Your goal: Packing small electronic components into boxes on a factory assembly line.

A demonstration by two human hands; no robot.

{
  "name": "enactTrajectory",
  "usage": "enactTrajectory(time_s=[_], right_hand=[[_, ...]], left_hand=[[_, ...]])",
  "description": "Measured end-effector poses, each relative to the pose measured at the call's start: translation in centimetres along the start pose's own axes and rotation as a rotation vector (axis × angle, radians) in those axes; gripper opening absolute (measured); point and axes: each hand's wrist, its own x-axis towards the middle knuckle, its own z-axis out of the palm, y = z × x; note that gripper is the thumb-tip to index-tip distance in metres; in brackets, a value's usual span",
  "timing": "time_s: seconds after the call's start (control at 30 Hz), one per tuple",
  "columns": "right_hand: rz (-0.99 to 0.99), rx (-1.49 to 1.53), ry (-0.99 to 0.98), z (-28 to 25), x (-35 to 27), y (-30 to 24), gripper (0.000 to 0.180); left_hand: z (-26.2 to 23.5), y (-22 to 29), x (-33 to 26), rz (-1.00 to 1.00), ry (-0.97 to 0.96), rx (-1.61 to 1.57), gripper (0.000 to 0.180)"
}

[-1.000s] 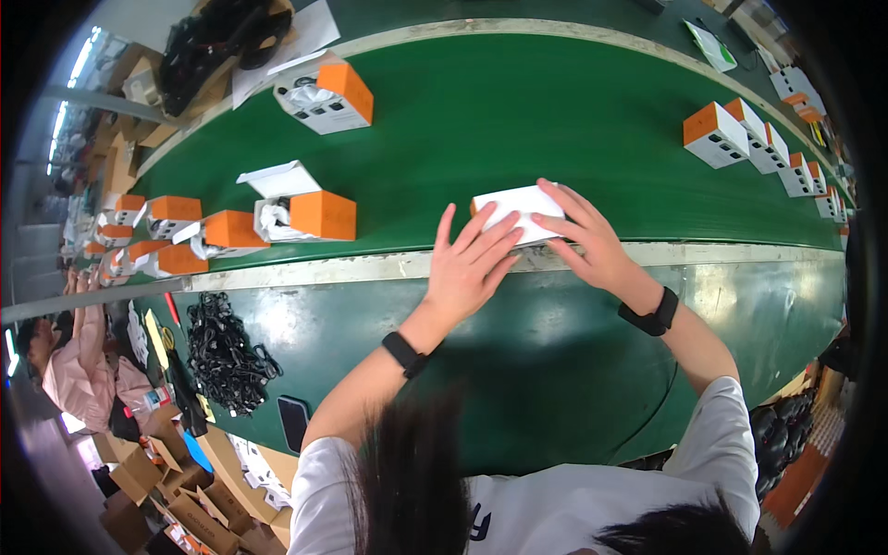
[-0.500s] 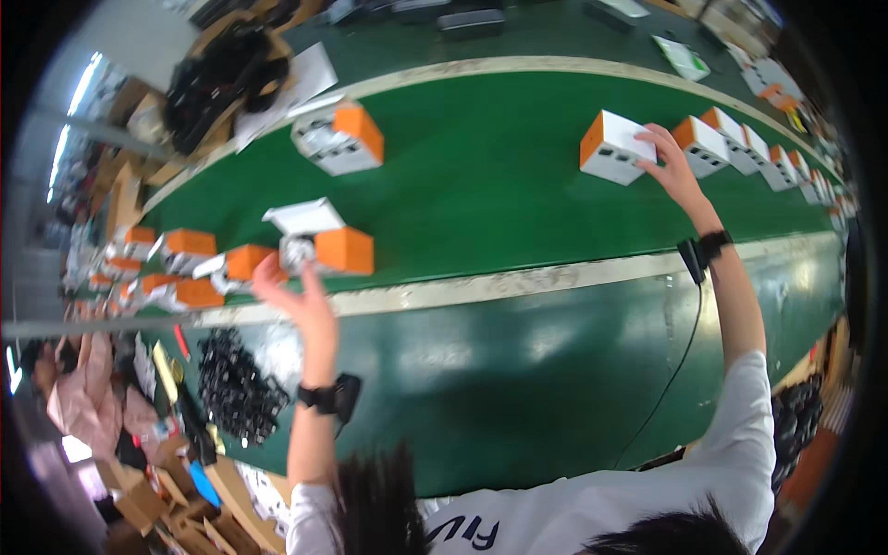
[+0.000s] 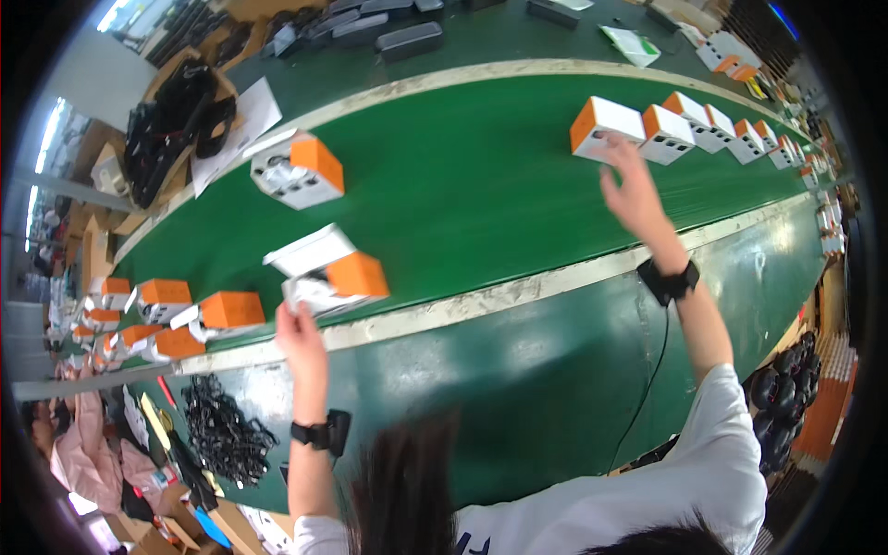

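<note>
My left hand (image 3: 302, 340) pinches the near left end of an open white and orange box (image 3: 359, 277) on the green conveyor belt. The box's white lid flap (image 3: 310, 251) stands raised, and a pale item I cannot make out lies inside. Over on the right, my right hand (image 3: 635, 194) has its fingers extended and apart at the front of a closed white and orange box (image 3: 612, 118), fingertips over its lower face. That box stands at the near end of a row of closed boxes (image 3: 668, 131). Each wrist wears a black strapped device.
Another open box (image 3: 314, 173) sits on the belt's far side. More open boxes (image 3: 231, 310) crowd the left. A heap of black cables (image 3: 222, 430) lies on the near green table (image 3: 499, 388). Black cases (image 3: 410, 41) rest beyond the belt; a cable hangs from my right wrist.
My right hand has loosened from the closed box, which now stands against the row. My left fingers have closed on the open box's end. The whole view has tilted.
</note>
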Motion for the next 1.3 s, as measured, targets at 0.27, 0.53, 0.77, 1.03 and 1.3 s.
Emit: enactTrajectory(time_s=[0.27,0.53,0.77,1.03,1.3], right_hand=[[0.000,0.739,-0.260,9.9,-3.0,-20.3,0.039],[0.042,0.618,-0.167,11.2,-3.1,-20.9,0.033],[0.267,0.968,-0.184,12.1,-2.2,-21.9,0.065],[-0.044,1.042,-0.164,11.5,-3.0,-21.4,0.041],[-0.136,0.856,-0.152,12.8,-2.7,-19.8,0.041]], left_hand=[[3.9,5.7,-2.0,0.226,-0.087,-0.095,0.032],[3.1,5.5,-0.2,0.334,-0.246,-0.132,0.019],[4.6,4.8,0.2,0.006,-0.366,-0.636,0.040],[3.5,3.2,1.4,0.375,-0.406,-0.307,0.045],[1.6,4.4,2.2,0.379,-0.630,-0.342,0.050]])
